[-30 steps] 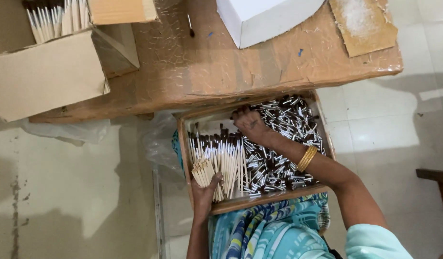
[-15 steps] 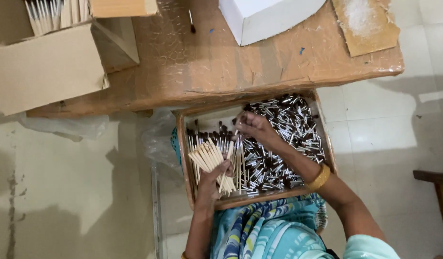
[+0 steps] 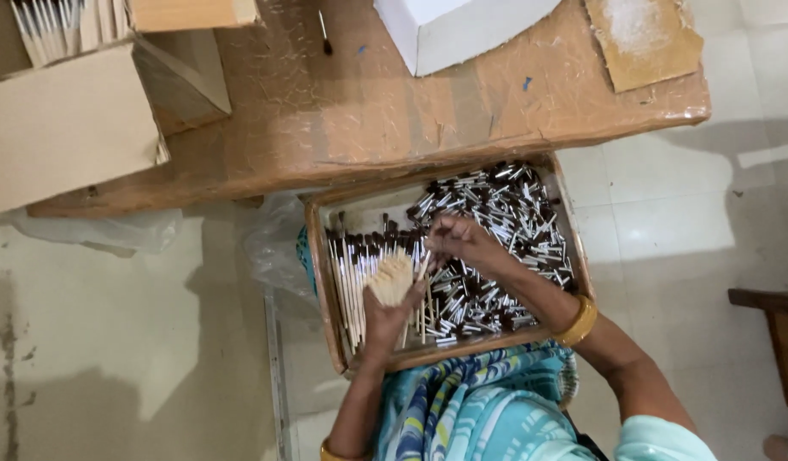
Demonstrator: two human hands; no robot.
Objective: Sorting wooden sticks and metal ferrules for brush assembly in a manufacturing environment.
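1. cardboard box sits open at the far left on the wooden table, with pale sticks standing in it near its top edge.
2. crumpled clear plastic lies on the tiled floor under the table's left end.
3. shallow wooden tray rests on the person's lap, its far rim tucked under the table edge; a row of sorted brushes, pale handles with dark tips, lies along its left side.
4. left hand comes up from the lap, fingers clenched round a bundle of brushes, cut handle ends facing the camera.
5. right hand is just beside the bundle, fingertips pinched on one thin brush that touches the bundle's right side; gold bangle on that forearm.
6. loose heap of dark and silver brush pieces fills the tray's right half, under and beyond the right hand.
7. white box stands at the table's far edge; a flat cardboard piece lies near the right corner.
8. blue patterned cloth covers the lap below the tray.
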